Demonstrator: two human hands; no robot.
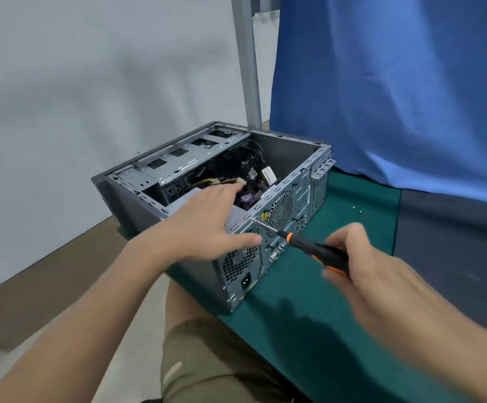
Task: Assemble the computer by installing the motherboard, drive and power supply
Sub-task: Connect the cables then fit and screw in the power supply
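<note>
The left hand (207, 219) lies flat, fingers straight, on the power supply (238, 266) in the near rear corner of the case (129, 205), which lies on its side on the table (338, 330). The supply looks heavy and rigid, so pressing on its top should pin it. The screwdriver (318, 251) tip meets the rear panel, and the right hand (361, 266) grips its handle.

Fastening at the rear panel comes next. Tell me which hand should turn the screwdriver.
Right. The right hand grips the screwdriver, its tip set against the rear panel of the case near the top edge. The left hand lies flat on the case, holding no tool.
</note>
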